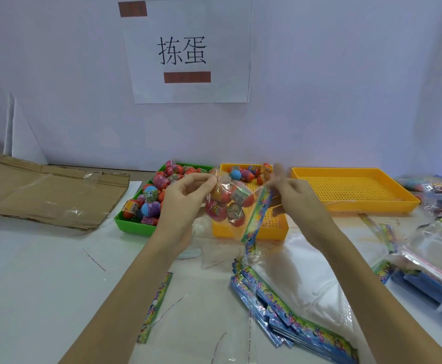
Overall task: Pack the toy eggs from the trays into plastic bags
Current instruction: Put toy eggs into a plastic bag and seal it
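Both hands hold 1 clear plastic bag point(227, 203) above the bench point(44, 271), in front of the trays. The left hand point(185, 195) pinches the bag's upper left corner between thumb and fingers. The right hand point(290, 195) grasps the bag's right edge at the colourful header strip point(256, 214); its fingers are blurred, so the exact grip is unclear. The bag contains several toy eggs point(218, 210), mostly red.

The green tray point(133, 224) at left holds many toy eggs. The middle yellow tray point(272, 227) holds a few eggs at its far end. The right yellow tray point(356, 190) shows only its perforated floor.

A stack of printed header cards point(293, 319) lies on the bench near the right forearm. Flattened cardboard point(44, 190) lies at far left.
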Demonstrator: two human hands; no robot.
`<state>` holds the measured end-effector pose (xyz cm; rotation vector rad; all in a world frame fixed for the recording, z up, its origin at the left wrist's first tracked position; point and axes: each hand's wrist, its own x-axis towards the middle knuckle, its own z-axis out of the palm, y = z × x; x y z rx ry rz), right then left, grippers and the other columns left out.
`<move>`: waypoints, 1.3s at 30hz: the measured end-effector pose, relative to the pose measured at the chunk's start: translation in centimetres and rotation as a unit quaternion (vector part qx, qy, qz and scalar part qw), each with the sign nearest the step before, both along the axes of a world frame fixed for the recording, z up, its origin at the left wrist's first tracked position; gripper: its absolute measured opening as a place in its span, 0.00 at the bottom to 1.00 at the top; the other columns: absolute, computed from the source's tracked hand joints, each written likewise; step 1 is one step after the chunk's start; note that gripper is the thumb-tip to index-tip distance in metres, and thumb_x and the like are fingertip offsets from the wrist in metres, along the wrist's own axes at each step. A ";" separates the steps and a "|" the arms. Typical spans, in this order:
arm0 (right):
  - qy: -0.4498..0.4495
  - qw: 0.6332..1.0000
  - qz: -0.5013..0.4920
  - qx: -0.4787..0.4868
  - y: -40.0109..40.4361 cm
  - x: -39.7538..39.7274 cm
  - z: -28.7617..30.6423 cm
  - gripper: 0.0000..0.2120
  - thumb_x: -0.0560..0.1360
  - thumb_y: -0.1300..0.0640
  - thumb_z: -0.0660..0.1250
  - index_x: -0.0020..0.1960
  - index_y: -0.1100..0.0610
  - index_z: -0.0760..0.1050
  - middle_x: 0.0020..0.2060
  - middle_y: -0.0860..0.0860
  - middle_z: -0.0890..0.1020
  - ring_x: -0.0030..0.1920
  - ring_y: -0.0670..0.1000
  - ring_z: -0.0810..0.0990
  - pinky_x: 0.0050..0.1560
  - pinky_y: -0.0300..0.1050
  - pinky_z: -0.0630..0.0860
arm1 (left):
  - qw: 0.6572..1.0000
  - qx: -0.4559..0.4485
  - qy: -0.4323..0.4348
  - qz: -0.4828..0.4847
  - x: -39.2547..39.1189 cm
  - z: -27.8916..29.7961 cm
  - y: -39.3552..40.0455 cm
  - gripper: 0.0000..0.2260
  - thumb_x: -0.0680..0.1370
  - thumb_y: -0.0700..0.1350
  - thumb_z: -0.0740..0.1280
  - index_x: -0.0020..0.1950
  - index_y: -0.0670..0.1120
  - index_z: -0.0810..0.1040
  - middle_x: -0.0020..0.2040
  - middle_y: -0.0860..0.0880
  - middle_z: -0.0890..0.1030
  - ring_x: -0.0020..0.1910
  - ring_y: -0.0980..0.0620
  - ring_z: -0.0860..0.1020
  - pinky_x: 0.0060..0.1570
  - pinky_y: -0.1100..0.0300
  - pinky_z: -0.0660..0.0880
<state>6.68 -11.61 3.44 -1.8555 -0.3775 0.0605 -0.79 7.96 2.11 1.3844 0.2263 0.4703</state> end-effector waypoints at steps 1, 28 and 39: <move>0.078 0.995 0.024 0.059 0.3 -0.2 0.3 0.33 0.79 0.32 0.54 0.47 0.59 0.83 0.35 0.49 0.86 0.36 0.45 0.85 0.38 0.41 0.79 | 1.000 -0.004 -0.005 0.013 0.0 0.0 0.0 0.03 0.81 0.42 0.72 0.53 0.46 0.85 0.52 0.44 0.86 0.49 0.48 0.84 0.43 0.55 0.83; -0.173 0.982 -0.069 0.021 0.6 0.2 -1.1 0.09 0.81 0.52 0.69 0.45 0.55 0.83 0.37 0.48 0.85 0.42 0.49 0.84 0.44 0.50 0.81 | 0.997 -0.049 -0.016 -0.052 0.4 -0.8 -0.2 0.09 0.74 0.47 0.76 0.49 0.43 0.89 0.49 0.45 0.87 0.48 0.53 0.84 0.47 0.63 0.80; -0.206 0.967 -0.135 -0.066 -1.1 1.4 -1.8 0.10 0.81 0.53 0.71 0.42 0.53 0.84 0.34 0.47 0.84 0.35 0.46 0.82 0.41 0.45 0.78 | 0.997 0.004 -0.061 -0.046 -0.5 1.1 1.6 0.09 0.77 0.46 0.73 0.46 0.41 0.82 0.46 0.37 0.83 0.45 0.47 0.80 0.50 0.51 0.79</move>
